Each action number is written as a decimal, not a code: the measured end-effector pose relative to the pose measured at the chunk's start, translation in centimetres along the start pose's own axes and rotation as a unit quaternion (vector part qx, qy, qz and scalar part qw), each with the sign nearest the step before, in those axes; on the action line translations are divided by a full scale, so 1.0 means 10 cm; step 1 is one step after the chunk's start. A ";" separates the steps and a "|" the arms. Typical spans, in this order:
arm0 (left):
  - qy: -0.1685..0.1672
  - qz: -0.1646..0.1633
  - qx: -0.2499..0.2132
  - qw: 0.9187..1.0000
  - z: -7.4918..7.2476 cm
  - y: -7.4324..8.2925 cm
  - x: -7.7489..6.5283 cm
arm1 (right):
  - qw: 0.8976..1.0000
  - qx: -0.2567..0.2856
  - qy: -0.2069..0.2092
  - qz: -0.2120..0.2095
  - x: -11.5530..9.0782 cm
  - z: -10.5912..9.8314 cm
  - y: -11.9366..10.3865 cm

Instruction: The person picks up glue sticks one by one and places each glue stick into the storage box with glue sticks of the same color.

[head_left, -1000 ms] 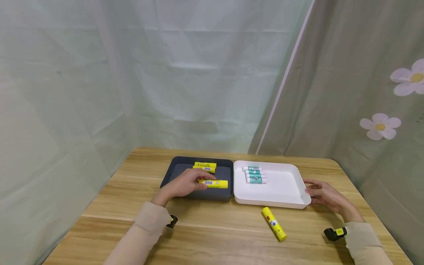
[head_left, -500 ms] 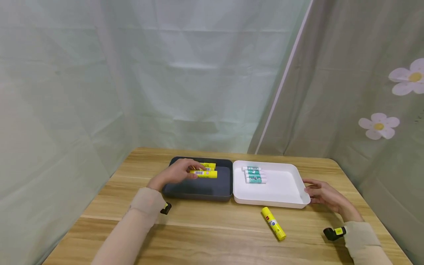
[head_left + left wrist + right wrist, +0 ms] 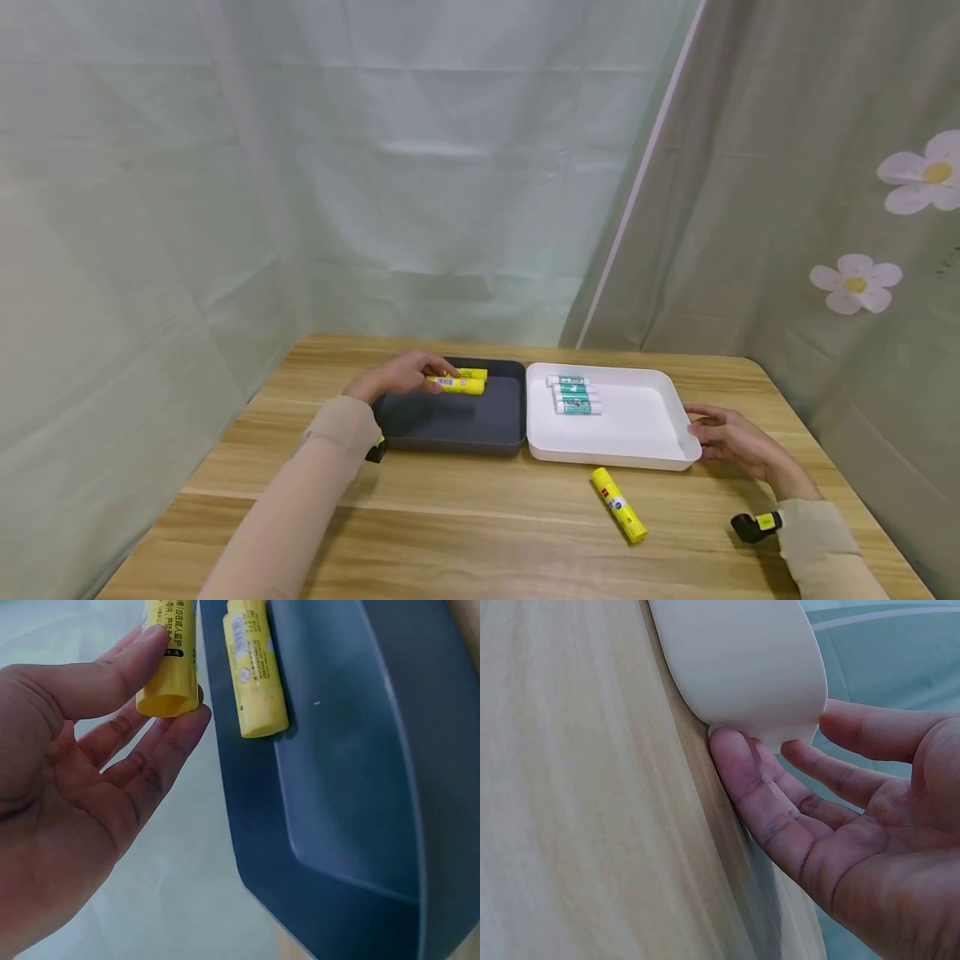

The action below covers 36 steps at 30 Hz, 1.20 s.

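A yellow glue stick (image 3: pixel 171 675) is pinched between the thumb and fingers of my left hand (image 3: pixel 405 373), at the back left of the dark grey tray (image 3: pixel 457 446). More yellow glue sticks (image 3: pixel 259 682) lie in that tray, partly hidden by the hand and the held stick in the head view. My right hand (image 3: pixel 738 442) touches the right end of the white tray (image 3: pixel 742 667), its fingertips against the outer wall. Several small white tubes with teal labels (image 3: pixel 576 396) lie in a row inside the white tray.
Another yellow glue stick (image 3: pixel 618 506) lies slantwise on the wooden table (image 3: pixel 480 533), in front of the white tray. The two trays stand side by side. A pale curtain (image 3: pixel 450 208) hangs behind the table and along its sides.
My left hand has carried the glue stick back and to the left, from the front of the dark tray toward the other yellow sticks. The right hand stays at the white tray.
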<state>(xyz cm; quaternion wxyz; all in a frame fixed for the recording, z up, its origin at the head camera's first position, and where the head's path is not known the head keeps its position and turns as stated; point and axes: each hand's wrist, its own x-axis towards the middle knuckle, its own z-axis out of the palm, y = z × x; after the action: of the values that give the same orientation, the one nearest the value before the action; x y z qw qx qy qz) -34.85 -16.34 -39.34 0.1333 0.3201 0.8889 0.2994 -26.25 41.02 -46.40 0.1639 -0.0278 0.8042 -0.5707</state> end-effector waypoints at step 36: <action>-0.059 -0.068 0.098 0.991 0.09 -0.11 0.40 | 1.000 0.005 -0.004 0.001 -0.03 0.07 -0.04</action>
<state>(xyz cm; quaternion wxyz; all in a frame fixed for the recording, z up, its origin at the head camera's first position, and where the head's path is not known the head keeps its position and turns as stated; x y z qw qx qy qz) -38.03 -13.99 -40.94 0.1738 0.2878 0.9241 0.1819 -25.81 40.34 -46.12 0.1682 -0.0287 0.8005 -0.5745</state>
